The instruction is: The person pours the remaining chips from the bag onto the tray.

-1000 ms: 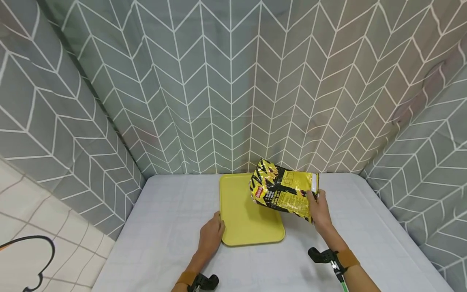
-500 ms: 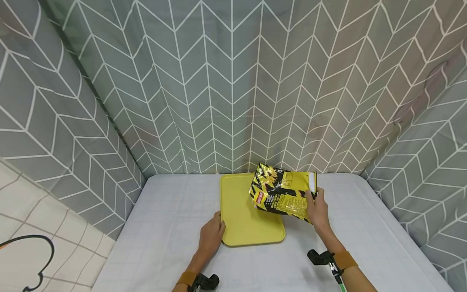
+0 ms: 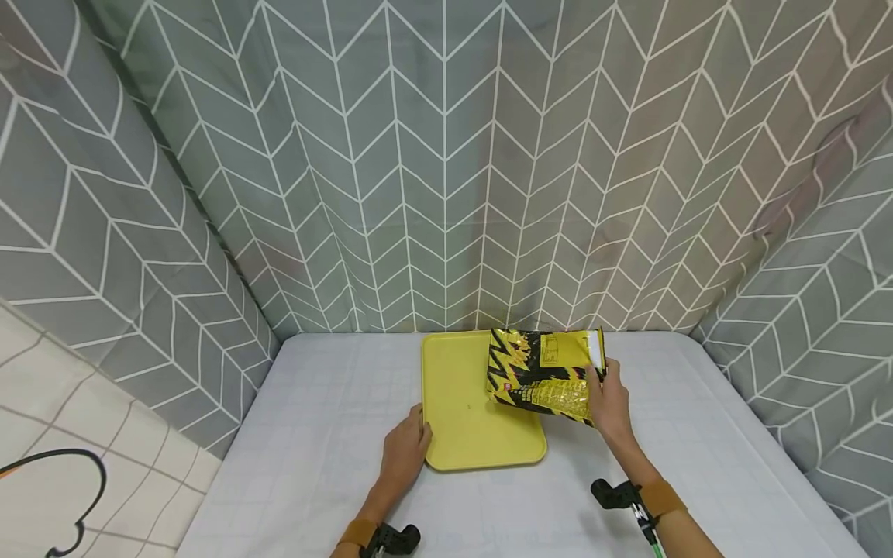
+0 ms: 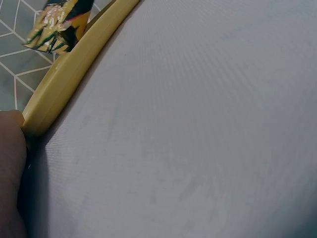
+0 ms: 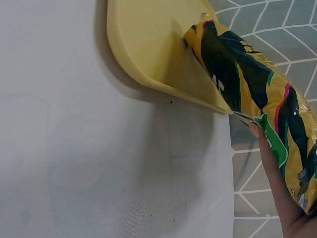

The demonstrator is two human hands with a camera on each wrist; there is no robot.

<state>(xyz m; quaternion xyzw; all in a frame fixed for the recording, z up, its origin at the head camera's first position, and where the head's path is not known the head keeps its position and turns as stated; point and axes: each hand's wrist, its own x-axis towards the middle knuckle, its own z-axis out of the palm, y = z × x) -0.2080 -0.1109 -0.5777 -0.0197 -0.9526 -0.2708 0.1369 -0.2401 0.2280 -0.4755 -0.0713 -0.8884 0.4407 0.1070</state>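
Here, my right hand (image 3: 610, 399) pinches one end of the yellow-and-black bag (image 3: 537, 373), which reaches left of those fingers over the yellow tray (image 3: 463, 430), whose rim my left hand (image 3: 405, 446) grips above white cloth (image 3: 321, 434).

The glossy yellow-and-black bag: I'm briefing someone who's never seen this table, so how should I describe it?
On the white-covered table, find the plain yellow rectangular tray. Over its far right part extends the glossy yellow-and-black bag, its right end gripped by the person's right hand. Unlike the tray, it is crinkled and printed with jagged black shapes.
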